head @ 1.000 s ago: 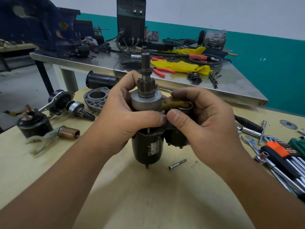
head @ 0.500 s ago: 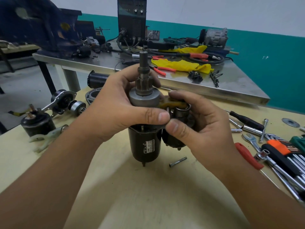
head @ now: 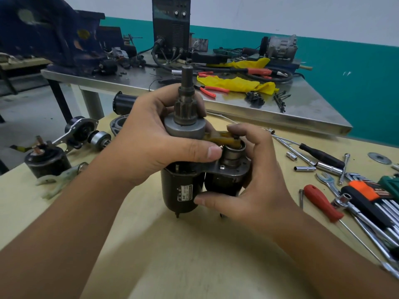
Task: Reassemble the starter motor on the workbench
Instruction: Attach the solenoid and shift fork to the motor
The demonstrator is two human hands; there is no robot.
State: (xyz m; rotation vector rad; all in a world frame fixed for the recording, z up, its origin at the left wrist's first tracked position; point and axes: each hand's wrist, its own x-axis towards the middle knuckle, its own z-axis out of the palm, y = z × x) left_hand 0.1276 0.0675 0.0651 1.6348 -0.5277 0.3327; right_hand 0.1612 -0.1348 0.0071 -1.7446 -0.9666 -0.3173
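The starter motor (head: 183, 190) is standing upright on the yellow desk (head: 194, 266), right in the middle. The left hand (head: 151, 145) is wrapping around its top, just under the gear (head: 185, 111). The right hand (head: 252, 175) is gripping the smaller round part (head: 224, 182) beside it, with a finger touching the yellow lever (head: 220, 138). Wrenches (head: 328, 180) and a red screwdriver (head: 322, 201) are lying to the right.

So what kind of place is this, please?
Probably an auto-electrical repair workshop: a half-assembled black starter motor held upright, chrome spanners and sockets spread on the yellow wooden bench, and a steel table with cables behind.
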